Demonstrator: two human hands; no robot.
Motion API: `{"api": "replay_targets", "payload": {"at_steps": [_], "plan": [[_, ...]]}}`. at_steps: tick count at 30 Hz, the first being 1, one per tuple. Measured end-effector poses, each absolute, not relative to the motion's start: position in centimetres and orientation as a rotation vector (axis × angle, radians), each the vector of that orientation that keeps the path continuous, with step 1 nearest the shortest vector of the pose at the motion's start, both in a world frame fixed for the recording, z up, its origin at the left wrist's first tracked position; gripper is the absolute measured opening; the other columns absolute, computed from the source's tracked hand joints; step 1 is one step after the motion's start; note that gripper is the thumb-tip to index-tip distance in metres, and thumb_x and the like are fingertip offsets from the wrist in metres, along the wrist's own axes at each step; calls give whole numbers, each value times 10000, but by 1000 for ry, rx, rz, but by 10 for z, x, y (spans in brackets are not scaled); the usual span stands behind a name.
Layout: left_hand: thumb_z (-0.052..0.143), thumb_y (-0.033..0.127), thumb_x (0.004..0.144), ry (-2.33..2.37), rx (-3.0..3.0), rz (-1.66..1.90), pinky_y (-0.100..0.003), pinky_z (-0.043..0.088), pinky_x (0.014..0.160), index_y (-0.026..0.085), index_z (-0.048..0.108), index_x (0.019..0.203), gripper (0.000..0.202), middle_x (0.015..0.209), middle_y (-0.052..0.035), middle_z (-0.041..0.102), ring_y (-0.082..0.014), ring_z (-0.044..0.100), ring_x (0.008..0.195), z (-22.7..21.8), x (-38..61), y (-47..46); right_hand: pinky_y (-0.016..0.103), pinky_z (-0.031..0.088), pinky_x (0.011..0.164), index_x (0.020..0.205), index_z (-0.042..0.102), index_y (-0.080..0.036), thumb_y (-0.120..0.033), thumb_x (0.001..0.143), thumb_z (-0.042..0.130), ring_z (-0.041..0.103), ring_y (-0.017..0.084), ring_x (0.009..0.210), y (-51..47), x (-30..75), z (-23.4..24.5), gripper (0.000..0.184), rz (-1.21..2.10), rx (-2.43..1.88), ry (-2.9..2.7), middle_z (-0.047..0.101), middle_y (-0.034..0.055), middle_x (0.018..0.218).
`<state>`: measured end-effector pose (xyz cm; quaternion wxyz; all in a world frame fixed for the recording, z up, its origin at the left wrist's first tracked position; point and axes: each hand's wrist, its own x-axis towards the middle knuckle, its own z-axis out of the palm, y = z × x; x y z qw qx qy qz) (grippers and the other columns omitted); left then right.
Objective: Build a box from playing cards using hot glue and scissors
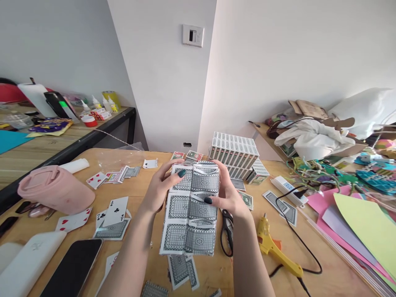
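Observation:
A panel of folded, joined playing cards (190, 214), patterned backs facing me, is held up over the wooden table (309, 284). My left hand (162, 185) grips its upper left edge, thumb pressed on the top row. My right hand (227, 192) grips the upper right edge, thumb laid across the middle. Both hands are closed on the panel. Loose cards (113, 218) lie to the left and more cards (182, 270) sit under the panel.
Black scissors (227, 233) and a yellow glue gun (275, 249) with its cord lie to the right. Stacked card boxes (235, 154) stand behind. A power strip (286, 185), coloured paper sheets (365, 222), a pink roll (55, 187) and a phone (72, 268) surround the spot.

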<state>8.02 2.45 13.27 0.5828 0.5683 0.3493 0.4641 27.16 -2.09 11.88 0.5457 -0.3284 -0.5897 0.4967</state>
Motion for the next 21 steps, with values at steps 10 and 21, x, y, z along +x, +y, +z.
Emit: {"api": "replay_targets", "payload": {"at_steps": [10, 21], "plan": [[659, 349, 663, 882, 1404, 1105, -259, 439, 662, 213, 607, 1032, 396, 985, -26, 637, -221, 589, 872, 126, 78, 29, 389, 363, 937, 1238, 320, -275, -302, 579, 709, 490, 241, 1057, -7, 270, 100, 766, 1180, -771, -1362, 499, 39, 1158], [689, 332, 620, 931, 1359, 1071, -289, 456, 667, 213, 637, 1002, 404, 955, -24, 652, -241, 601, 864, 130, 74, 30, 371, 428, 828, 1176, 389, -287, -299, 545, 726, 565, 215, 886, -7, 271, 103, 716, 1229, -792, -1297, 587, 7, 996]]}}
